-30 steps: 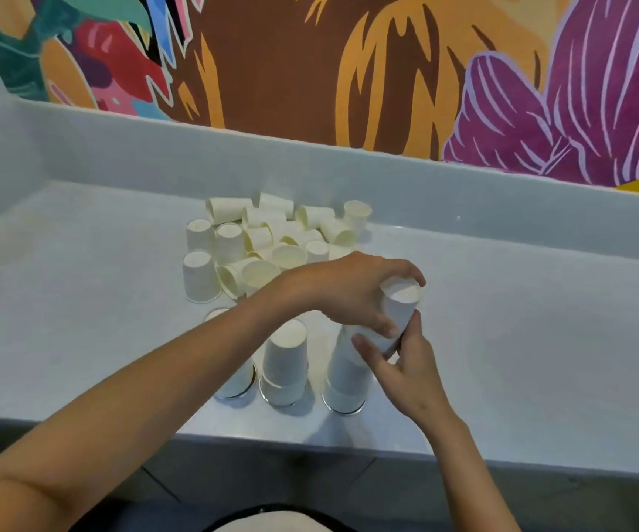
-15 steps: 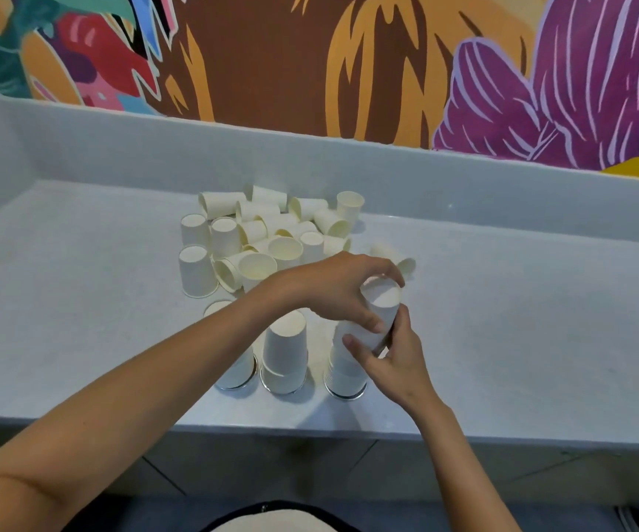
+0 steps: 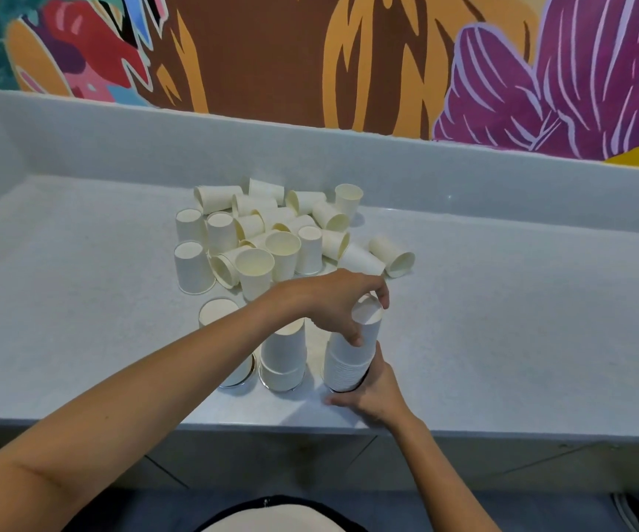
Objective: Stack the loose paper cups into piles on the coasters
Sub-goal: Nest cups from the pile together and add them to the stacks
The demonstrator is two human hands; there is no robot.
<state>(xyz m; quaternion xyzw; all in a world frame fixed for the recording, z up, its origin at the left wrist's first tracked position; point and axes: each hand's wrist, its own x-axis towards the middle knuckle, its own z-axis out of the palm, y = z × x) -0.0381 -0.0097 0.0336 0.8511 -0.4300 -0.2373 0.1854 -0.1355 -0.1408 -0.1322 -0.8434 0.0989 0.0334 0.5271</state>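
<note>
Three piles of upturned white paper cups stand near the counter's front edge. The right pile is the tallest. My left hand reaches over it and grips its top cup with fingers and thumb. My right hand holds the base of that pile from the right and front. The middle pile stands free. The left pile is partly hidden behind my left forearm; a shiny coaster shows under it. A heap of loose cups lies farther back, some upright, some on their sides.
The grey counter has a raised back ledge and a left side wall. A painted mural wall rises behind. One cup lies on its side at the right edge of the heap. The counter's front edge runs just below the piles.
The top cup has gone down onto the right pile, which now looks shorter and straighter. My right hand slid from the pile's upper part down to its base.
</note>
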